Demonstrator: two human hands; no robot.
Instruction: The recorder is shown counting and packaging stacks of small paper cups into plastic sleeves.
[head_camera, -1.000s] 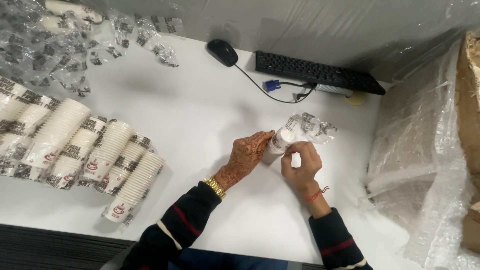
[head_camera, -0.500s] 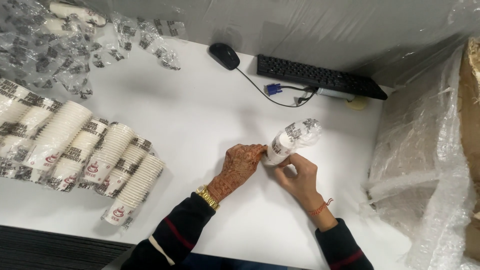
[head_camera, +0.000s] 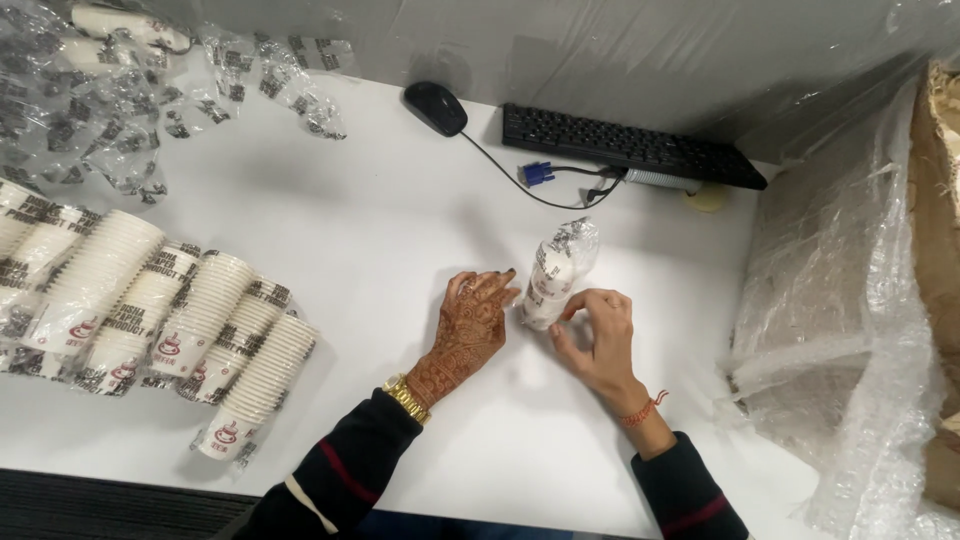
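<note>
Nearest, the dark sleeves rise from the table's (head_camera: 380, 230) front edge. The left hand (head_camera: 470, 335) lies flat, palm down, fingers spread, its fingertips just beside the lower end of a wrapped stack (head_camera: 552, 277) of cups – open, holding nothing. The right hand (head_camera: 598, 340) curls loosely just right of that end, thumb and fingers bent toward it; whether they pinch the wrap I cannot tell. The stack lies tilted on the white top, mid-table, its plastic end pointing away. Left of the hands, past a bare stretch, sleeves of cups (head_camera: 150, 310) lie side by side at the near-left edge. On the right, crinkled plastic sheeting (head_camera: 840, 300) over a bulky load hems in the table. Farther off lie a blue plug (head_camera: 537, 174), a mouse (head_camera: 435, 107) and a keyboard (head_camera: 630, 145) – and, far left, a heap of empty wrappers (head_camera: 120, 100).
</note>
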